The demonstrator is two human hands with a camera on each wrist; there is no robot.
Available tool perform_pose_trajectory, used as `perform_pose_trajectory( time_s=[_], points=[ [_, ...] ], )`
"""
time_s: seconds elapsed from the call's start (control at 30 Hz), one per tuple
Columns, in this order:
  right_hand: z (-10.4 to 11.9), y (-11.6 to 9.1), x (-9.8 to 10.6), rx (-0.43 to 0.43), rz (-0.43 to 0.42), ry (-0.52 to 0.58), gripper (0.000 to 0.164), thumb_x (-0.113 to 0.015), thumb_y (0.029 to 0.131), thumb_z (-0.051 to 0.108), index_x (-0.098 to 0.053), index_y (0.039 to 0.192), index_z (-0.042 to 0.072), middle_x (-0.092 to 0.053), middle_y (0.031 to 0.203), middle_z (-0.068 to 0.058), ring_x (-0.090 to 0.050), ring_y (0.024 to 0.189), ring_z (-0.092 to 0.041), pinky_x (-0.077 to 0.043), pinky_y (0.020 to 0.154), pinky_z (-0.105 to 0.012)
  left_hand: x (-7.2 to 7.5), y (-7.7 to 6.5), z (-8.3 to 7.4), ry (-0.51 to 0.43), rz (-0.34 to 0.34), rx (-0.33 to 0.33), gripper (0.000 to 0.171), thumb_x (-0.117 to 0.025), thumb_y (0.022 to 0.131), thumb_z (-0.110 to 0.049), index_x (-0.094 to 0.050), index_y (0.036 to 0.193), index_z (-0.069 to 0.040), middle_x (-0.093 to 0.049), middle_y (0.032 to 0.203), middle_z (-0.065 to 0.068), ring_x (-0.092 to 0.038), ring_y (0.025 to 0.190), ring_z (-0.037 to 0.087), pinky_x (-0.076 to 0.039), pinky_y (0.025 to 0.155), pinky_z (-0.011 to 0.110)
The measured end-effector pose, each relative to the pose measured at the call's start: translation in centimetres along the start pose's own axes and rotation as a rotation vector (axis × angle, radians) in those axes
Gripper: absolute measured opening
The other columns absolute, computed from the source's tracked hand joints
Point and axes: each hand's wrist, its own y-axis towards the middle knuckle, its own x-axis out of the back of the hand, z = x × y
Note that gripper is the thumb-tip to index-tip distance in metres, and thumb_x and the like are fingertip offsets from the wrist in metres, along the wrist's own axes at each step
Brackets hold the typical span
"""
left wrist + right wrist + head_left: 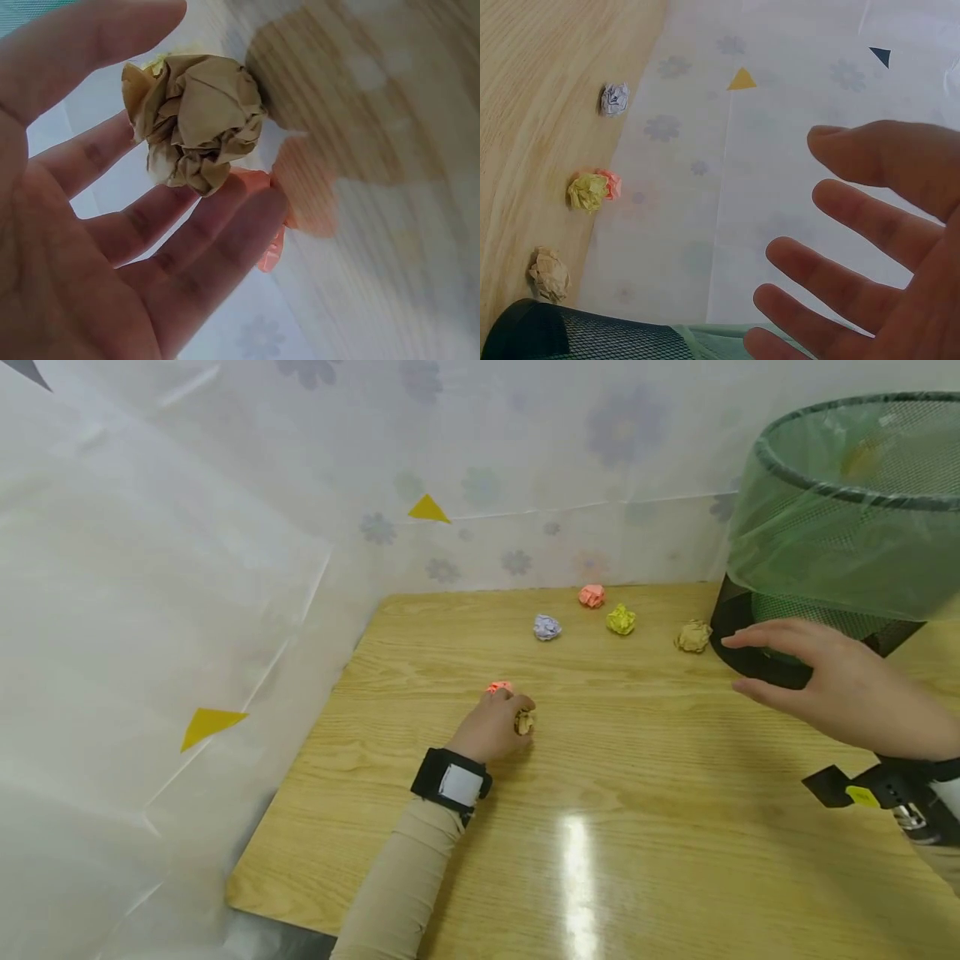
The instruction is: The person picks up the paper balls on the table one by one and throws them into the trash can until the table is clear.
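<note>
In the head view my left hand [491,727] is low over the table, its fingers and thumb around a brown crumpled paper ball [525,722]. The left wrist view shows the brown ball [202,120] between the spread fingers and the thumb, with a gap on the thumb side. An orange crumpled paper ball [499,687] lies just beyond the left hand, partly hidden by the fingers. My right hand [847,685] hovers in front of the bin with nothing in it; its fingers [847,270] are spread apart in the right wrist view.
Toward the back of the wooden table [637,827] lie a lavender paper ball [547,627], a pink one [592,596], a yellow one [621,619] and a tan one [692,636]. A black mesh bin with a green liner [825,552] stands at the right. White flowered sheeting [495,443] hangs behind.
</note>
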Motion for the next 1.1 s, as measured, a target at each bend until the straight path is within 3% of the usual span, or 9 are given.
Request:
perform_pose_trajectory(
  time_s=[0.33, 0.67, 1.1],
  points=[
    [-0.1, -0.4, -0.2, -0.012, 0.012, 0.0, 0.044, -0.066, 0.087, 0.021, -0.052, 0.127, 0.008, -0.043, 0.128, -0.022, -0.039, 0.112, -0.042, -0.036, 0.081, -0.054, -0.3, 0.3, 0.1, -0.048, 0.033, 0.001, 0.049, -0.074, 0.079, -0.021, -0.057, 0.125, -0.013, -0.051, 0.119, 0.013, -0.052, 0.093, 0.022, -0.048, 0.071, 0.03],
    [-0.5, -0.2, -0.9, -0.105, 0.133, 0.052, 0.053, -0.058, 0.091, 0.038, -0.046, 0.134, 0.01, -0.033, 0.136, -0.025, -0.032, 0.118, -0.046, -0.034, 0.083, -0.058, -0.4, 0.4, -0.2, -0.052, 0.047, 0.008, 0.043, -0.071, 0.082, -0.018, -0.058, 0.123, -0.012, -0.051, 0.114, 0.013, -0.053, 0.092, 0.021, -0.048, 0.075, 0.032],
    [-1.6, -0.7, -3.0, -0.064, 0.195, 0.077, 0.059, -0.062, 0.087, 0.042, -0.046, 0.134, 0.011, -0.034, 0.138, -0.021, -0.03, 0.123, -0.044, -0.034, 0.088, -0.059, -0.4, 0.5, -0.6, -0.052, 0.006, -0.035, 0.037, -0.066, 0.085, -0.016, -0.06, 0.121, -0.011, -0.054, 0.108, 0.009, -0.052, 0.086, 0.017, -0.046, 0.072, 0.028]
  ],
)
